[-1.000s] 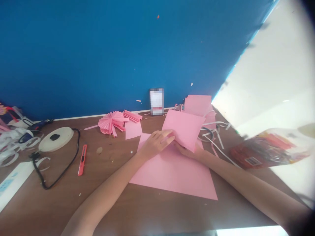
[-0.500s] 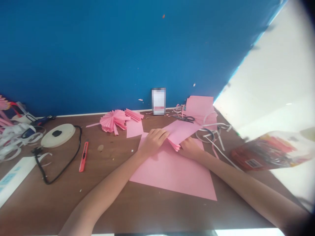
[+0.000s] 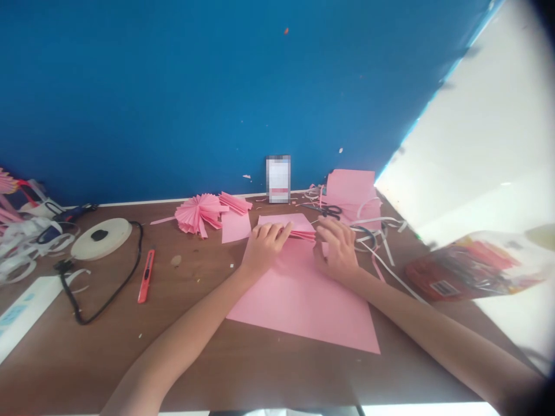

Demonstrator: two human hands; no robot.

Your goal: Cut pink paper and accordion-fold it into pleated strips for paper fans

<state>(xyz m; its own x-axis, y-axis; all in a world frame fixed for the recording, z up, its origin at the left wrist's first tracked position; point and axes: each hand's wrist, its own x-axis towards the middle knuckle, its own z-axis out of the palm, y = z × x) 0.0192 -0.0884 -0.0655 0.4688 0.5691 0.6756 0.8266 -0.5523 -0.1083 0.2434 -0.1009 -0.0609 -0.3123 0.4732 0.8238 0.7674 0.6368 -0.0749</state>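
Note:
Partly folded pink paper (image 3: 288, 222) lies across the far part of a larger pink sheet (image 3: 303, 300), its stacked pleats facing me. My left hand (image 3: 265, 247) is closed on its left side, fingers over the folds. At the right end, my right hand (image 3: 337, 249) has its fingers bent round the edge of the pleats; the fingertips partly hide the paper there. Both wrists rest over the large sheet. Behind the left hand sits a pleated pink rosette (image 3: 199, 214), beside a small pink piece (image 3: 235, 226).
Black scissors (image 3: 327, 210) and pink sheets (image 3: 350, 188) are at the back right, near white strips. A phone (image 3: 278, 179) leans on the blue wall. On the left are a red cutter (image 3: 146, 276), a white reel (image 3: 102, 238) and a black cable (image 3: 117, 297). A plastic bag (image 3: 468, 266) is at right.
The folded paper has turned from a raised, slanted position to lying flat and level. My right hand has come out from under it to its right end; my left hand barely moved.

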